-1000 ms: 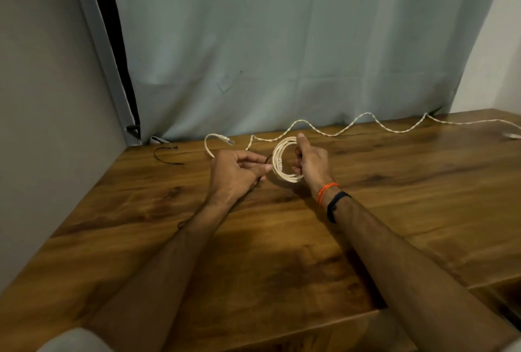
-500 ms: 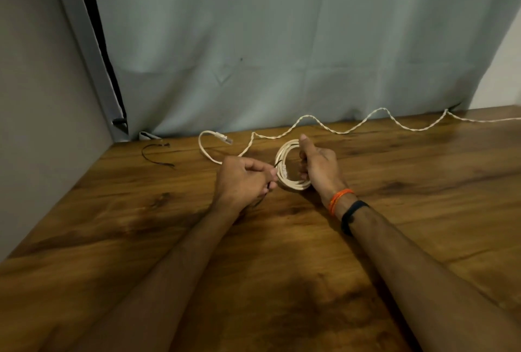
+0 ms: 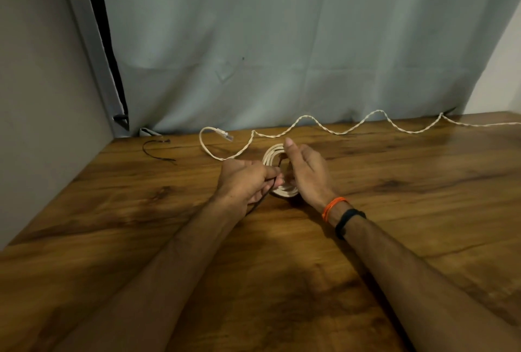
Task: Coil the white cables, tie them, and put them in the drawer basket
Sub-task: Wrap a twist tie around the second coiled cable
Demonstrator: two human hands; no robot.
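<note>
Head camera looks down, close over table

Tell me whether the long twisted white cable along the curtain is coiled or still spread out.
Spread out. The twisted white cable snakes in loose waves across the table, uncoiled, unlike the coiled cable between the hands.

Dim, warm light; soft glare on the table at right, arm shadows below, slight blur throughout
</note>
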